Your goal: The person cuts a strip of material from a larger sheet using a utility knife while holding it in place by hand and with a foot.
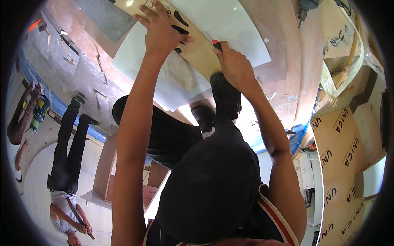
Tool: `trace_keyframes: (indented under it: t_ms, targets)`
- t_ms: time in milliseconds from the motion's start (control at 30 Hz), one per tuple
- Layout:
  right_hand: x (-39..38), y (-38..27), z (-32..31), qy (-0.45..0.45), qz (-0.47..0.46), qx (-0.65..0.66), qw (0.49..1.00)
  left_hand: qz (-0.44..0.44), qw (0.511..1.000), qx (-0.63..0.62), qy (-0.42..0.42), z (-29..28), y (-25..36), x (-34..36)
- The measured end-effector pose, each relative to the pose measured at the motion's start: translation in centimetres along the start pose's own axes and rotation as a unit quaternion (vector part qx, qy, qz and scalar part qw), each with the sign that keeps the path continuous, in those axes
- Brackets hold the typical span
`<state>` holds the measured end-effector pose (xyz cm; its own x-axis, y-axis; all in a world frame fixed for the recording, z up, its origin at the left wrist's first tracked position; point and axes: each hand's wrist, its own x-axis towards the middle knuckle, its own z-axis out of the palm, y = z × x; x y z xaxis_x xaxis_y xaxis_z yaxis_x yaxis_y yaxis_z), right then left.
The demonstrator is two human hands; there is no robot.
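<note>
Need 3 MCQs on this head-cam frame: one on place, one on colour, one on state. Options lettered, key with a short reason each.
1. Where does the left hand rest?
A. flat on the tan board strip lying over the white sheet
B. on the person's knee
C. on the blue tarp

2. What colour shows on the tool at the top of the right hand?
A. green
B. red and black
C. yellow

3. What is the state of the right hand?
A. open, palm up
B. hanging free at the side
C. closed in a fist around the tool, on the strip's edge

Key: 1 A, fingers are spread on the strip; 2 B, a red tip and black part stick out of the fist; 3 C, fingers are curled shut around the handle.
</note>
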<state>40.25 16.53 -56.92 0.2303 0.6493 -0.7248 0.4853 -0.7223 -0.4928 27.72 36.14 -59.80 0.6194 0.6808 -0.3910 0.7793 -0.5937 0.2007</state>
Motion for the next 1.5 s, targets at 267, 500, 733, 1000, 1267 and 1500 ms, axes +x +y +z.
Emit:
trace_keyframes:
  t_ms: [267,500,733,1000,1267,1500]
  targets:
    - [0.7,0.0,0.1,-0.024,0.0,-0.003,1.0,0.02,1.0,0.014,0.016,0.2,-0.2,0.2]
    - [0.7,-0.3,0.3,-0.035,-0.012,-0.023,0.999,0.061,0.997,0.021,0.033,0.5,-1.0,0.5]
    - [-0.4,-0.1,0.6,-0.036,0.012,-0.013,0.999,0.016,0.999,0.017,0.023,0.5,-0.4,0.2]
    - [-0.7,0.6,0.8,-0.048,0.018,-0.045,0.998,0.011,1.0,0.006,0.023,0.5,-0.5,0.0]
    - [-1.7,0.4,0.9,-0.052,0.038,-0.038,0.997,0.036,0.999,0.026,0.03,0.8,-0.8,0.0]
    - [-2.3,1.4,0.5,-0.078,0.061,-0.024,0.995,0.049,0.998,0.013,0.044,1.0,-0.9,0.2]
